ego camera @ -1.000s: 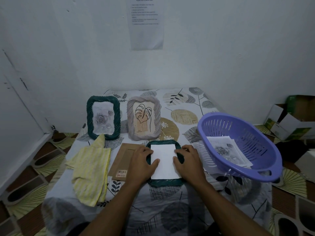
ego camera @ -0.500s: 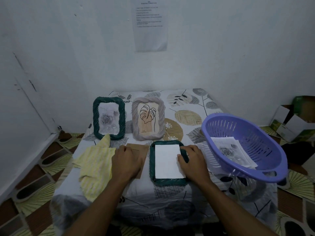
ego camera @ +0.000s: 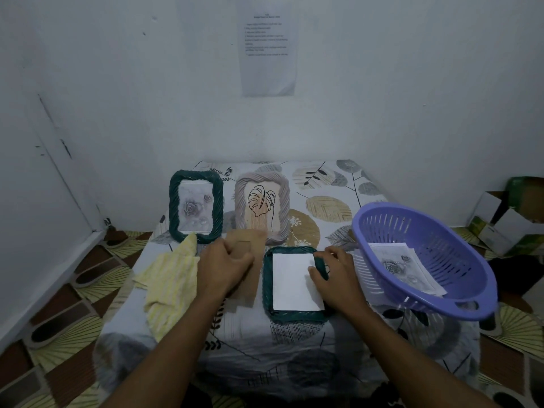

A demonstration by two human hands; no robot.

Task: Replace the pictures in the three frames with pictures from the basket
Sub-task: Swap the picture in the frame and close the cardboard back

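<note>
Yellow cloth [ego camera: 169,279] on patterned tablecloth [ego camera: 326,187]

The room is dimly lit, and everything is tinted a cold blue-grey. No lamp is seen, so where the light comes from cannot be told. The wall [ego camera: 397,98] is lit softly and evenly. Only weak shadows are cast: a soft one under the purple basket [ego camera: 459,293], and darker patches along the near edge of the counter [ego camera: 323,348]. The white sheet [ego camera: 294,284] in the green frame [ego camera: 266,290] is the brightest spot. The left hand [ego camera: 225,267] and the brown board [ego camera: 250,244] held by it are smeared a little by blur. The print on the paper [ego camera: 268,45] on the wall is too soft to be read. Things near the edges are stretched and bent, and the corners are darker and fuzzy.
</note>
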